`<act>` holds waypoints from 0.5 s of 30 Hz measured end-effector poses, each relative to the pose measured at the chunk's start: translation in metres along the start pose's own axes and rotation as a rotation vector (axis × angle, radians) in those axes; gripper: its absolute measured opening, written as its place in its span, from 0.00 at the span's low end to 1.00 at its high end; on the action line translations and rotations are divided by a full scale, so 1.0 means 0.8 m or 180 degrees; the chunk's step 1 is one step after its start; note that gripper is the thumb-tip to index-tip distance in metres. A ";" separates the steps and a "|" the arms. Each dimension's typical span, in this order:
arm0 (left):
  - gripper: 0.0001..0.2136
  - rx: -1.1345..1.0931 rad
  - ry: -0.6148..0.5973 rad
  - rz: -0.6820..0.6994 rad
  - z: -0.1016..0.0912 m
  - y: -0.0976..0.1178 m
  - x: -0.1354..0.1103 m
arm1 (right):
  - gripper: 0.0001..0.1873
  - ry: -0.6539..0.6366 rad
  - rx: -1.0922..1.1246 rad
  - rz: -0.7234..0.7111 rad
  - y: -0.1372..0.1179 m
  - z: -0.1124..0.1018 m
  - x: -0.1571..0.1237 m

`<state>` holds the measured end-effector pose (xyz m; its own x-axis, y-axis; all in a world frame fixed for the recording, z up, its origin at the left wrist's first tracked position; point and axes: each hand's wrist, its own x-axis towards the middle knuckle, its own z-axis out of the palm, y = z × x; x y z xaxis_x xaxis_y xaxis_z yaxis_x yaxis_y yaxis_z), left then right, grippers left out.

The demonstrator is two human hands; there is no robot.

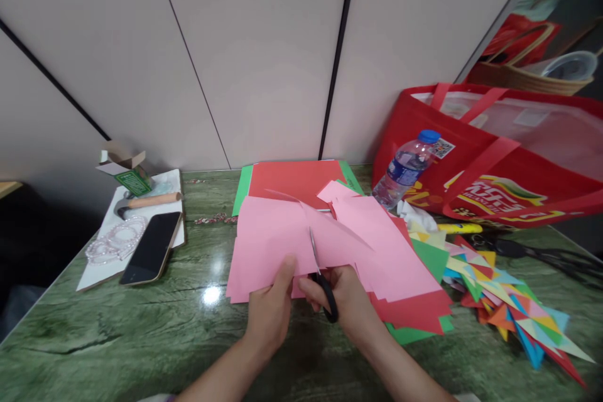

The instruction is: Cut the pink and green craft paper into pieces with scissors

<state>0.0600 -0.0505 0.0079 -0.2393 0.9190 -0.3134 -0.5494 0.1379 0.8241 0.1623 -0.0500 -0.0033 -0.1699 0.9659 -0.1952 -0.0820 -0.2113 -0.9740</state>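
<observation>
My left hand [272,304] pinches the near edge of a pink sheet of paper [271,235], thumb on top. Black-handled scissors [328,297] sit in my right hand [346,301], their blades pointing away from me across the pink sheet. A cut runs up from the near edge, and the strip right of the blades lifts and curls. More pink sheets [377,239] lie under and to the right of it, over red sheets [414,314] and green sheets [405,334]. Behind, a red sheet [296,182] rests on green paper [242,188].
At left, a white board [106,264] holds a phone [153,248], a hammer [151,201], beaded strands [117,239] and a small green box [129,173]. At right stand a water bottle [405,169] and a red bag [471,157], with many colored paper scraps [513,301] and other black scissors [532,251].
</observation>
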 end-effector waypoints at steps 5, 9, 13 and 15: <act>0.09 0.0113 -0.0422 -0.0162 -0.002 -0.001 0.001 | 0.16 0.0030 0.0016 0.0009 0.001 0.001 0.001; 0.10 0.0234 -0.0562 -0.0148 -0.001 0.001 0.001 | 0.18 0.0074 -0.0116 0.0087 0.005 0.000 0.001; 0.10 0.0335 -0.0742 -0.0162 -0.001 0.003 -0.001 | 0.17 0.0049 -0.0135 0.0086 0.006 0.000 0.002; 0.11 0.0339 -0.0905 -0.0224 -0.002 0.002 -0.001 | 0.14 0.0015 -0.0039 -0.0036 0.006 0.000 0.002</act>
<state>0.0579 -0.0516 0.0087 0.0382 0.9702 -0.2393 -0.4661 0.2291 0.8545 0.1615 -0.0496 -0.0080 -0.1643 0.9689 -0.1849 -0.0718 -0.1987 -0.9774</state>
